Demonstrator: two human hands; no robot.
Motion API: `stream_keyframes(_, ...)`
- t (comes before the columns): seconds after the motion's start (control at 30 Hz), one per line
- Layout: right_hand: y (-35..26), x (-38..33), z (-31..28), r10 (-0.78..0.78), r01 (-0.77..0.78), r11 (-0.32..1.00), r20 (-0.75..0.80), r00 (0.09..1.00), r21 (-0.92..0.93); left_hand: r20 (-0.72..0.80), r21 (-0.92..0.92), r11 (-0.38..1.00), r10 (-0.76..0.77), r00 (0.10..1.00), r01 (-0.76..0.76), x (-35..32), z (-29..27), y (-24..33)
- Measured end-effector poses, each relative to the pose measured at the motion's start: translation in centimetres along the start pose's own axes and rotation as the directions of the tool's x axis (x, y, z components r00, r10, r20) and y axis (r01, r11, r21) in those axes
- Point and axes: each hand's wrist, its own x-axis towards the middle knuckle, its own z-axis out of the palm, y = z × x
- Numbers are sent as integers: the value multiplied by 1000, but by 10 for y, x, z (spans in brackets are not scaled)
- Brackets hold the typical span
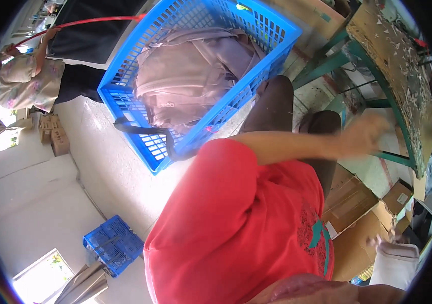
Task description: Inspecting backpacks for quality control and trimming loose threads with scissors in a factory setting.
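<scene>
My left arm in a red sleeve stretches across to the right. At its end my left hand (365, 134) is smeared by motion, close to the worn edge of a green-framed workbench (403, 91); its fingers do not show clearly, nor does anything in them. My right hand cannot be made out. At the lower right is a pale cloth-like piece (394, 266) with a greyish band and blurred brownish parts at its top. Beyond my left arm, a large blue plastic basket (216, 117) holds a heap of taupe fabric bags (183, 76).
A dark curved strap (142, 130) hangs over the basket's near rim. Cardboard boxes (347, 202) lie under the bench. Scraps litter the benchtop. Another person (28, 81) stands at the far left, by a red band or tube (94, 20). A smaller blue crate (114, 243) is by the wall.
</scene>
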Motion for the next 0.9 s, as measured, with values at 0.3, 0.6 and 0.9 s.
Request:
stream_keyframes(0.3,123,-96,256,275,-326,942,754,596,-86,-710,64,588,-541,451,807,-137,-431,-244)
stream_keyframes(0.6,-29,-81,254,540,-58,831,779,319,-553,-758,-594,578,-635,-148,560,-175,-579,-285)
stream_keyframes(0.9,-100,-101,303,246,-20,967,920,304,-252,-968,139,648,-69,240,749,-134,-546,-263)
